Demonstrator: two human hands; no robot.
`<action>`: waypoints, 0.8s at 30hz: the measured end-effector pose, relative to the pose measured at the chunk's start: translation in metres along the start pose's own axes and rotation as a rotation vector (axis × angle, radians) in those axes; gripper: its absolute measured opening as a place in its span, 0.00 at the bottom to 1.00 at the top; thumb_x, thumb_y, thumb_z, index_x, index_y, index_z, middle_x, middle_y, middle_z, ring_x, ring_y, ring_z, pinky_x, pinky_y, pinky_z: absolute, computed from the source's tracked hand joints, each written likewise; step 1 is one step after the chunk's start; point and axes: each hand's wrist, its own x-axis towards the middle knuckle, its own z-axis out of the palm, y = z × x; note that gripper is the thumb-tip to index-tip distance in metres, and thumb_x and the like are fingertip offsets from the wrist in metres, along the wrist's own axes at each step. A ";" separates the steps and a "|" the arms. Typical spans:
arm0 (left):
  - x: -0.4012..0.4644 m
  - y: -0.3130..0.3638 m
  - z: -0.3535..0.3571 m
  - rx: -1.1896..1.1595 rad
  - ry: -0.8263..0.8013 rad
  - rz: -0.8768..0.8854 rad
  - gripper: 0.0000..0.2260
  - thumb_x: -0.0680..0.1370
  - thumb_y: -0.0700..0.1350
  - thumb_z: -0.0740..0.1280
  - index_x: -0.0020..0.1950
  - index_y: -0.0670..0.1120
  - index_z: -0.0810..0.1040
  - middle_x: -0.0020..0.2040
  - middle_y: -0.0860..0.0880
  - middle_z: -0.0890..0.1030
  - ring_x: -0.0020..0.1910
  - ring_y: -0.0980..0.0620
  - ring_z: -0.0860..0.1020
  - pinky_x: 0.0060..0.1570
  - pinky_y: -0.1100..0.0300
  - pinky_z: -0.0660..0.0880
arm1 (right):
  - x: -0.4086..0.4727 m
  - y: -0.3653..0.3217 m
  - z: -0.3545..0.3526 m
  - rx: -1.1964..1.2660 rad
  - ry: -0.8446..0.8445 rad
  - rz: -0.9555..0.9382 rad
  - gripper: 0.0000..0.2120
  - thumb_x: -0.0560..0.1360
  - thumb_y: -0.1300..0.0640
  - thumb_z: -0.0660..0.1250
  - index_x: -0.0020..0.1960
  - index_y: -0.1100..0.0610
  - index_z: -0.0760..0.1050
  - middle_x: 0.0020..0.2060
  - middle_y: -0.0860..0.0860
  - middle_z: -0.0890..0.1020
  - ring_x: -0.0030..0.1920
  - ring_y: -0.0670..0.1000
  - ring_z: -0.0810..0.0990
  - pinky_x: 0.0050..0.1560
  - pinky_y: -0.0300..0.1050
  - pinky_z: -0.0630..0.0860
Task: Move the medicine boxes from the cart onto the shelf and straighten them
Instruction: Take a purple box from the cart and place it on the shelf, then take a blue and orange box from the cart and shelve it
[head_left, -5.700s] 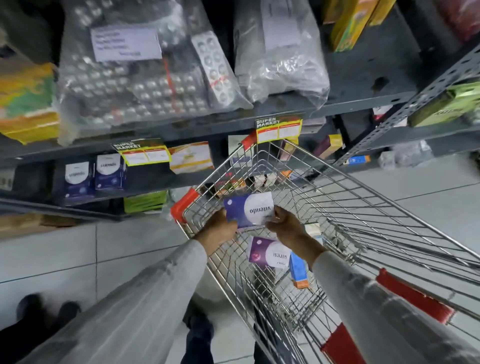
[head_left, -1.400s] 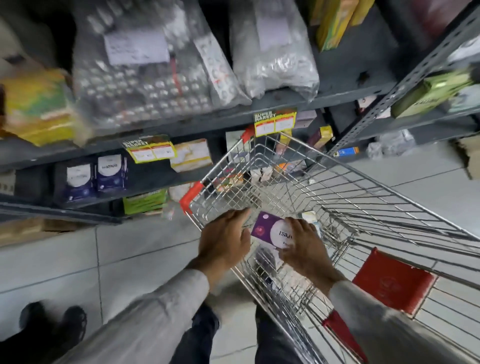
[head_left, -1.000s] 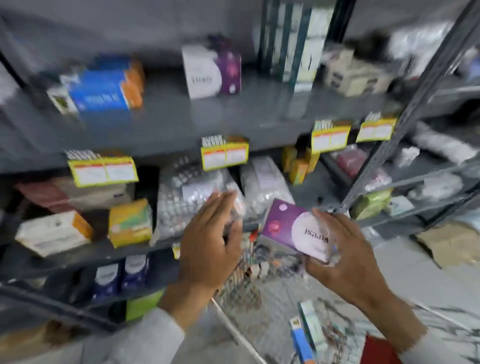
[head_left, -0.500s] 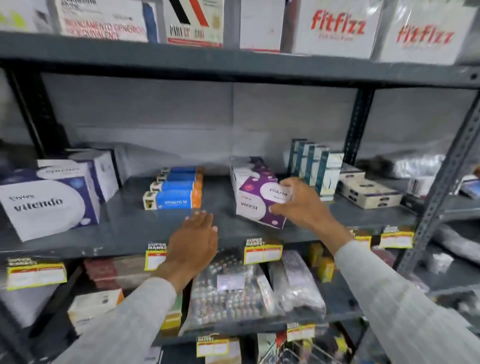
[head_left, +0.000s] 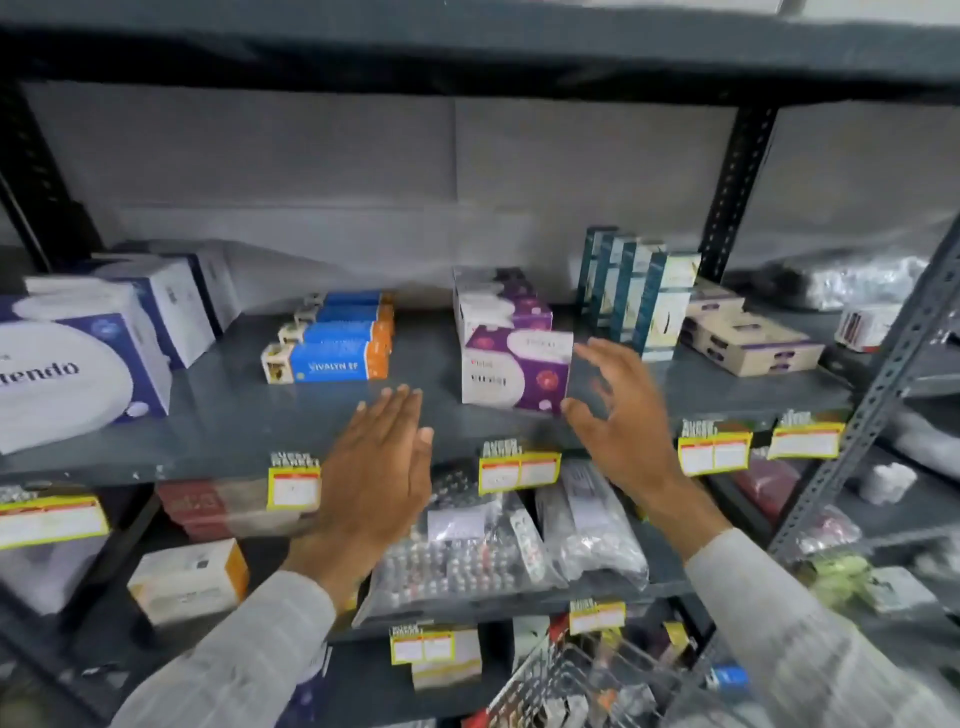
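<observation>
At the shelf (head_left: 218, 415), my open, empty right hand (head_left: 618, 415) sits beside the purple box (head_left: 514, 371) standing at the front of its row, my left hand (head_left: 379, 467) flat and empty nearby; I'd nudge it square from both sides.

Shelf (head_left: 218, 415): Vitendo boxes (head_left: 67, 364) far left; Vivalyn EF boxes (head_left: 332, 338) right of them, lined front to back; Viresi boxes (head_left: 511, 353) right of centre, stacked; upright cartons (head_left: 639, 296) further right. Price tags (head_left: 519, 470) on front edge. Cart (head_left: 587, 686) below, right.
</observation>
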 end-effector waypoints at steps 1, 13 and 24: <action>-0.015 0.007 0.007 -0.024 0.043 0.067 0.24 0.86 0.50 0.53 0.78 0.41 0.68 0.78 0.42 0.70 0.80 0.44 0.65 0.80 0.45 0.60 | -0.021 0.004 -0.003 0.036 0.059 -0.043 0.22 0.76 0.61 0.71 0.69 0.55 0.76 0.68 0.48 0.74 0.70 0.49 0.74 0.68 0.46 0.76; -0.297 0.084 0.201 -0.160 -0.803 0.089 0.23 0.81 0.43 0.64 0.76 0.40 0.72 0.73 0.40 0.77 0.73 0.40 0.75 0.74 0.45 0.70 | -0.315 0.203 0.028 -0.137 -0.429 0.680 0.15 0.72 0.69 0.73 0.57 0.59 0.84 0.52 0.59 0.87 0.53 0.61 0.86 0.58 0.56 0.82; -0.346 0.095 0.279 -0.009 -0.976 0.136 0.29 0.81 0.52 0.51 0.82 0.45 0.61 0.83 0.46 0.63 0.84 0.47 0.55 0.82 0.42 0.45 | -0.521 0.311 0.058 -0.422 -0.948 1.217 0.19 0.74 0.63 0.67 0.65 0.62 0.76 0.58 0.63 0.84 0.57 0.63 0.83 0.54 0.50 0.80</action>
